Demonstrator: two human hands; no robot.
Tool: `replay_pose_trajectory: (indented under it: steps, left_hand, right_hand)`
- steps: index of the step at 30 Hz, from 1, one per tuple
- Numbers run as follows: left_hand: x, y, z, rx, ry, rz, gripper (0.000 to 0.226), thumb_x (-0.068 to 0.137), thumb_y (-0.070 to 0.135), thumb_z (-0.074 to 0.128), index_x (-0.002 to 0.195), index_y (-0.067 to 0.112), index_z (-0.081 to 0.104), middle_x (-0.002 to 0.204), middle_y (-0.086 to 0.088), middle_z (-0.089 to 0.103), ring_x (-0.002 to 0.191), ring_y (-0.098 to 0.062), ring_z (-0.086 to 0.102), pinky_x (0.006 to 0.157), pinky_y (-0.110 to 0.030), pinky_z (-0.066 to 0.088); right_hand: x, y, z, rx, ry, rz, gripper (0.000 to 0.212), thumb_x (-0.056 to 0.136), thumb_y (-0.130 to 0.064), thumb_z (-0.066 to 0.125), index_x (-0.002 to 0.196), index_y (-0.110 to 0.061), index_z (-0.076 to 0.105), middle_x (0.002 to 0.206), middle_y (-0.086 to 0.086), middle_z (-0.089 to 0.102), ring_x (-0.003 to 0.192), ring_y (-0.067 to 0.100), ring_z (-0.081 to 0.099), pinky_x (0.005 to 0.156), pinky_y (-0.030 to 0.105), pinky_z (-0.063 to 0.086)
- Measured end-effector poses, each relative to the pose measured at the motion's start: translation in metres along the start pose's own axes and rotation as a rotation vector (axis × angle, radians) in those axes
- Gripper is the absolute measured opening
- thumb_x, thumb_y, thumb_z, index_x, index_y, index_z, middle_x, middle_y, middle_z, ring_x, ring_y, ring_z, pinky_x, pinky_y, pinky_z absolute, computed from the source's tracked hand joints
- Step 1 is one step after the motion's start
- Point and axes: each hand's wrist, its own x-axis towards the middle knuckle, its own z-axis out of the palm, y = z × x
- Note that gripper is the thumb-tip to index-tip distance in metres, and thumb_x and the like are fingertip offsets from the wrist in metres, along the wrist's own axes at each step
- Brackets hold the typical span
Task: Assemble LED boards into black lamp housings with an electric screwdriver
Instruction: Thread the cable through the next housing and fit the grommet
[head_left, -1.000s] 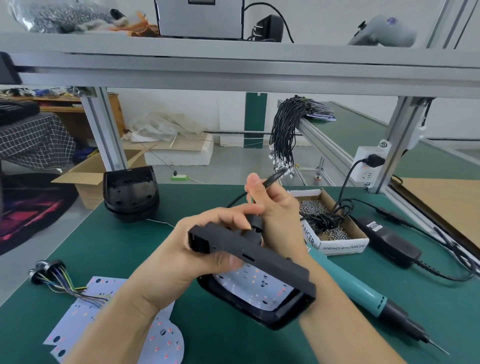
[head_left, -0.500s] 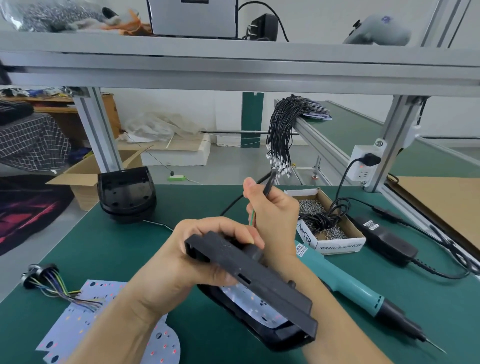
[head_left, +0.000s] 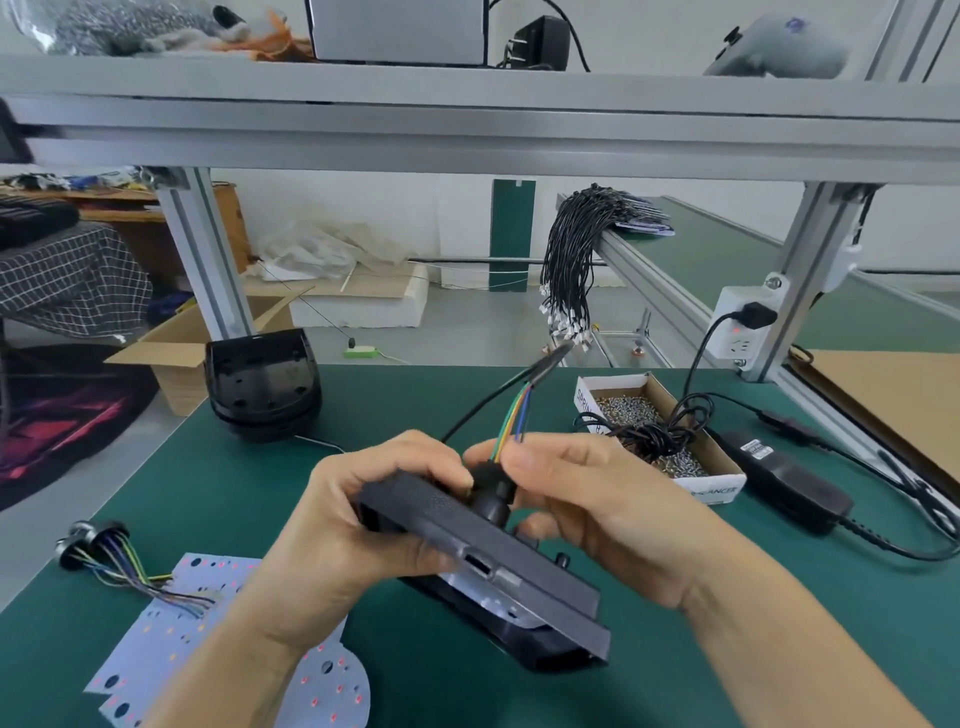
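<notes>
The left hand (head_left: 353, 525) grips the black lamp housing (head_left: 498, 561) above the green worktop (head_left: 415, 405), tilted; the right hand (head_left: 587, 499) pinches the black cable gland (head_left: 491, 491) on it, coloured wires (head_left: 511, 423) rising

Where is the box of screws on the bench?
The box of screws sits on the green mat right of the hands, between them and the black power adapter.
</notes>
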Motion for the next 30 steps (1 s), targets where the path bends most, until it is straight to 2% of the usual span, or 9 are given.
replay_pose_trajectory:
  steps: [4,8,12,16,20,24,27,30]
  left_hand:
    - [-0.002,0.003,0.002,0.050,0.004,0.033,0.035,0.055,0.039,0.090,0.078,0.022,0.070,0.083,0.003,0.063,0.073,-0.015,0.056,0.064,-0.021,0.044]
    - [-0.002,0.003,0.002,0.047,-0.008,0.037,0.032,0.057,0.037,0.090,0.078,0.023,0.071,0.085,0.003,0.064,0.073,-0.016,0.056,0.064,-0.023,0.044]
    - [-0.001,0.004,0.005,0.033,-0.026,0.025,0.031,0.056,0.037,0.090,0.077,0.024,0.071,0.083,0.003,0.062,0.073,-0.014,0.055,0.064,-0.021,0.044]
    - [0.000,0.006,0.005,0.073,-0.024,0.022,0.033,0.055,0.044,0.089,0.076,0.024,0.072,0.082,0.005,0.063,0.074,-0.012,0.056,0.065,-0.018,0.044]
    - [0.000,0.008,0.003,0.077,-0.057,0.003,0.032,0.056,0.043,0.088,0.077,0.023,0.074,0.084,0.005,0.064,0.076,-0.012,0.057,0.064,-0.019,0.045]
    - [0.001,0.008,0.002,0.096,-0.058,-0.009,0.032,0.055,0.043,0.089,0.077,0.024,0.075,0.086,0.005,0.063,0.076,-0.012,0.056,0.064,-0.018,0.044]
    - [-0.001,0.009,0.002,0.091,-0.034,-0.023,0.035,0.053,0.045,0.089,0.077,0.024,0.075,0.085,0.005,0.062,0.076,-0.013,0.055,0.061,-0.018,0.044]
    - [-0.002,0.009,0.003,0.090,-0.056,-0.024,0.034,0.054,0.044,0.089,0.077,0.023,0.076,0.085,0.005,0.062,0.076,-0.013,0.055,0.061,-0.019,0.045]
  right_hand:
    - [-0.002,-0.004,-0.001,0.035,0.009,0.040,0.027,0.071,-0.030,0.074,0.091,-0.014,0.079,0.073,0.000,0.066,0.062,0.006,0.064,0.064,0.016,0.054]
    - [-0.006,-0.003,0.000,0.032,0.009,0.083,0.044,0.069,-0.036,0.076,0.096,-0.001,0.074,0.072,-0.003,0.070,0.060,0.004,0.062,0.059,0.014,0.050]
    - [-0.010,0.001,0.004,0.033,0.049,0.116,0.051,0.070,-0.038,0.078,0.097,0.004,0.071,0.065,-0.001,0.057,0.056,0.004,0.051,0.054,0.014,0.044]
    - [-0.015,0.002,0.007,0.053,0.076,0.121,0.027,0.069,-0.037,0.080,0.067,-0.013,0.068,0.059,-0.003,0.053,0.052,0.006,0.046,0.054,0.014,0.039]
    - [-0.017,-0.004,0.009,-0.033,0.052,0.094,0.025,0.068,-0.039,0.076,0.054,-0.019,0.069,0.056,-0.006,0.052,0.053,0.004,0.046,0.055,0.014,0.039]
    - [-0.017,-0.007,0.007,-0.036,0.045,0.092,0.026,0.070,-0.042,0.070,0.056,-0.019,0.069,0.058,-0.006,0.055,0.055,0.004,0.048,0.057,0.014,0.042]
    - [-0.015,-0.008,0.006,-0.080,0.047,0.096,0.039,0.075,-0.050,0.064,0.076,-0.012,0.072,0.065,-0.003,0.058,0.060,0.006,0.048,0.060,0.017,0.044]
    - [-0.011,-0.014,0.002,-0.087,0.037,0.140,0.045,0.065,-0.040,0.073,0.083,0.001,0.073,0.069,0.019,0.058,0.060,0.009,0.049,0.058,0.018,0.047]
